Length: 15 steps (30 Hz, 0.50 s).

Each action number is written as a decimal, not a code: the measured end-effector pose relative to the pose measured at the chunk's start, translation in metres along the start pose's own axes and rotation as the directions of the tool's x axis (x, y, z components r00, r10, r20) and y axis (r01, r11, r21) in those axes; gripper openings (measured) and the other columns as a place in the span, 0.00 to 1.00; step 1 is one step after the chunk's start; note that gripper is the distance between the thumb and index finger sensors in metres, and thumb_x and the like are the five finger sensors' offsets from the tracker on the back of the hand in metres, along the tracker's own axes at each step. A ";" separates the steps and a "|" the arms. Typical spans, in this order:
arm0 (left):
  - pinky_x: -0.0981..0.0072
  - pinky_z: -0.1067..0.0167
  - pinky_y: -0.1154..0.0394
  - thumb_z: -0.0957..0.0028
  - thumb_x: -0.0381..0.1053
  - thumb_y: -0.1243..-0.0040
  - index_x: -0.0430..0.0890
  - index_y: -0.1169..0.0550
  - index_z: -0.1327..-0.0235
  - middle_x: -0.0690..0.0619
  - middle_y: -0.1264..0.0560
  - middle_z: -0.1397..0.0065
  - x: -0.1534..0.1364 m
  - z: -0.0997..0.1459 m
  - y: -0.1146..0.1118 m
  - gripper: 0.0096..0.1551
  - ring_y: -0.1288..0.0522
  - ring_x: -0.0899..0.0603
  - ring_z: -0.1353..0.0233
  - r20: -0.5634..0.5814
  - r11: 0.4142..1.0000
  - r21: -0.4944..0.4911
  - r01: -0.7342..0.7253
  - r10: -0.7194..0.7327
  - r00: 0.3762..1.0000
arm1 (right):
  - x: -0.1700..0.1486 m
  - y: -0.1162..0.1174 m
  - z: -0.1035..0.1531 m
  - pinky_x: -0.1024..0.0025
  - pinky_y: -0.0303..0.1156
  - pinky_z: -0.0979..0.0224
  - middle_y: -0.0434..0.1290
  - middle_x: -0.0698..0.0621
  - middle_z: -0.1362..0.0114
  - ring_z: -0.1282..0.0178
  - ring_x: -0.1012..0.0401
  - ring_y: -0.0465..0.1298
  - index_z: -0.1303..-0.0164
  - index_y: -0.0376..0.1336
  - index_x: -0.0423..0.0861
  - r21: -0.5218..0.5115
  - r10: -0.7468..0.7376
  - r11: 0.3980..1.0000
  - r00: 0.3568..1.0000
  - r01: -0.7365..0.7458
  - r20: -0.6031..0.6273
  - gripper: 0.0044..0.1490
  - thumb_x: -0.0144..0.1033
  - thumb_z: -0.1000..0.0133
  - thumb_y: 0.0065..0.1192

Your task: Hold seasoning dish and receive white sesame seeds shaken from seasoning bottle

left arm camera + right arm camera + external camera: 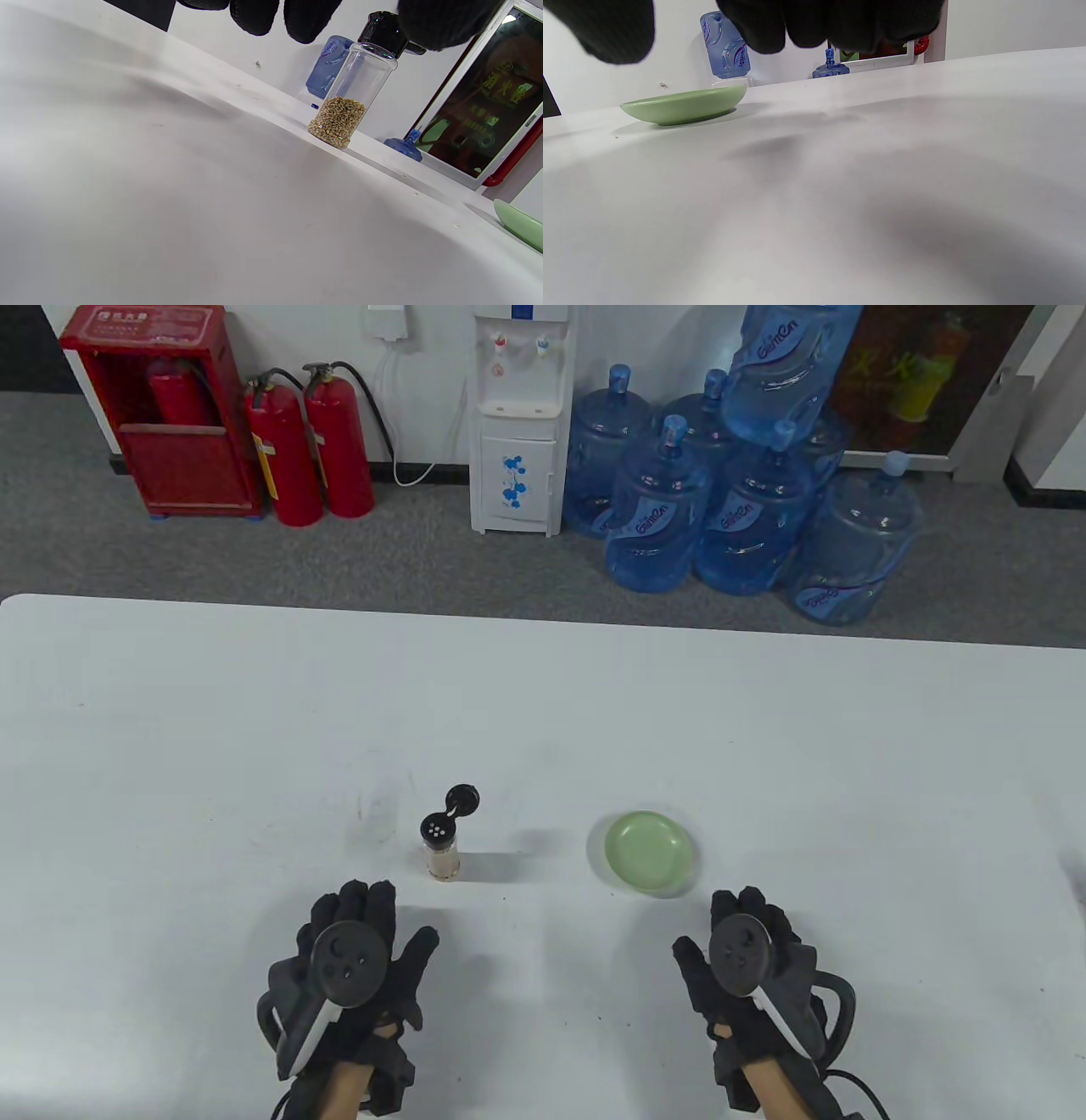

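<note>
Clear cylindrical seasoning bottle (pixel 442 848) of grainy sesame, smooth round green dish (pixel 649 853)

A: Where does the seasoning bottle (pixel 348 95) stand?
B: Upright on the white table (pixel 169 203), sesame seeds (pixel 338 120) filling its lower part, black flip cap (pixel 384 31) hinged open.
A: And the left hand?
B: Its gloved fingertips (pixel 309 19) hang above the bottle, apart from it. The green seasoning dish (pixel 519 224) lies right of the bottle.

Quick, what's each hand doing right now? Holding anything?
Left hand: open, holding nothing, just short of the seasoning bottle.
Right hand: open, holding nothing, just short of the green dish.
</note>
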State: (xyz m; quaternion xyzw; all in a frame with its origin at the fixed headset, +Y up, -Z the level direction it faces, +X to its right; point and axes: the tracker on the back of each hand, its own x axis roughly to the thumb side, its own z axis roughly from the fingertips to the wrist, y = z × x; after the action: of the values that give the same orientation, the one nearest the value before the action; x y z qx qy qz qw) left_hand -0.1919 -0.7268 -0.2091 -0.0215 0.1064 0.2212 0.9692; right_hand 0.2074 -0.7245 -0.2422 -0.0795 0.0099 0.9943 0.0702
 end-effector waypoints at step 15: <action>0.35 0.20 0.52 0.48 0.72 0.47 0.54 0.37 0.20 0.51 0.46 0.13 -0.005 -0.002 -0.001 0.44 0.51 0.32 0.12 -0.023 1.000 -0.011 -0.009 0.009 1.000 | 0.009 -0.007 -0.060 0.52 0.62 0.19 0.56 0.52 0.18 0.21 0.50 0.63 0.30 0.64 0.55 -0.088 0.055 0.994 0.984 -0.070 -0.170 0.41 0.68 0.49 0.59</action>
State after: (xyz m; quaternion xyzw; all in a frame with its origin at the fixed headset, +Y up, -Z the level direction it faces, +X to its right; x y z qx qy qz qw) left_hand -0.1964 -0.7305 -0.2104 -0.0291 0.1164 0.2259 0.9667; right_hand 0.2086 -0.7185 -0.3028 -0.1654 -0.0283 0.9852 0.0340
